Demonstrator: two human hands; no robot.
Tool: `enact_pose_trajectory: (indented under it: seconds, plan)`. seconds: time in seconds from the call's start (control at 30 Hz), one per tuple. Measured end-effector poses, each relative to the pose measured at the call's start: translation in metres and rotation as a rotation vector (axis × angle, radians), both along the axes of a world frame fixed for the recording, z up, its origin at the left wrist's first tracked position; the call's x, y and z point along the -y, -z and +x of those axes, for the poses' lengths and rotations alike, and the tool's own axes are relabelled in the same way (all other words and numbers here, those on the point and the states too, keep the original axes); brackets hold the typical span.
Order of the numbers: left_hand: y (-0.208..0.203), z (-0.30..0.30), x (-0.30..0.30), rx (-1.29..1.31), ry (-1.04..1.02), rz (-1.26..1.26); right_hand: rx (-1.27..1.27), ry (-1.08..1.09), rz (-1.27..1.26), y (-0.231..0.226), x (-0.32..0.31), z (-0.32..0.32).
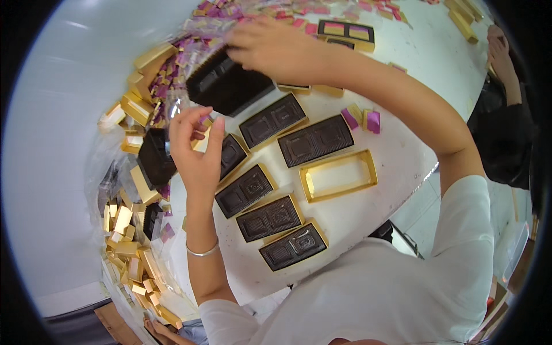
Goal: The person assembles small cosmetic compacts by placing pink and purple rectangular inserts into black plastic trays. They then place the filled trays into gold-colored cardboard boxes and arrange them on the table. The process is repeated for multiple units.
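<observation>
My right hand [276,49] reaches across to the far side, over the upper edge of a stack of black plastic trays [230,86]. Its fingers are blurred, so whether they grip the stack does not show. Below the stack, my left hand [198,141] is open, thumb apart from half-curled fingers, with nothing seen in it. A gold box with a black insert [232,155] lies just right of that hand. Nearby are several more such boxes, including one [273,121] under the stack. An uncovered gold box [338,175] without an insert lies to the right, below a black tray [316,141].
Purple and gold wrapped pieces [361,119] lie on the white table [397,167]. A heap of purple and pink pieces [178,63] covers the far left. Small gold boxes [129,247] pile up along the left edge. Another person's hand [503,60] shows at the far right.
</observation>
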State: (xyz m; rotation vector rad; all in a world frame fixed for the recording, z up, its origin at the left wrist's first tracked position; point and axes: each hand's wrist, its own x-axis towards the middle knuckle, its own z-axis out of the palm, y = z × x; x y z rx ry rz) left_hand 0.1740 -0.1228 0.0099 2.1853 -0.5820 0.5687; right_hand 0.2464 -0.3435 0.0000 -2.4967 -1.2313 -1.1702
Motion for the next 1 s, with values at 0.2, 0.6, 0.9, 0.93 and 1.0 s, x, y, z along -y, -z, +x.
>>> enact_pose_trajectory:
  seconds: [0.2, 0.6, 0.9, 0.93, 1.0]
  plan:
    - [-0.002, -0.006, -0.019, 0.074, -0.070, 0.129, -0.292, -0.008, -0.009, -0.022, -0.008, 0.022]
    - [-0.009, -0.067, 0.018, 0.165, 0.346, 0.335, -1.445, -0.139, 0.651, -0.037, 0.059, -0.124]
    - [0.072, -0.103, 0.040, -0.019, 0.397, 0.410, -0.424, -0.034, 0.929, 0.054, 0.079, -0.208]
    - [0.068, -0.104, 0.045, -0.120, 0.332, 0.472, -0.464, 0.032, 0.831, 0.063, 0.078, -0.234]
    - [0.072, -0.097, 0.052, 0.008, 0.317, 0.471, -0.418, 0.018, 0.428, 0.067, 0.060, -0.266]
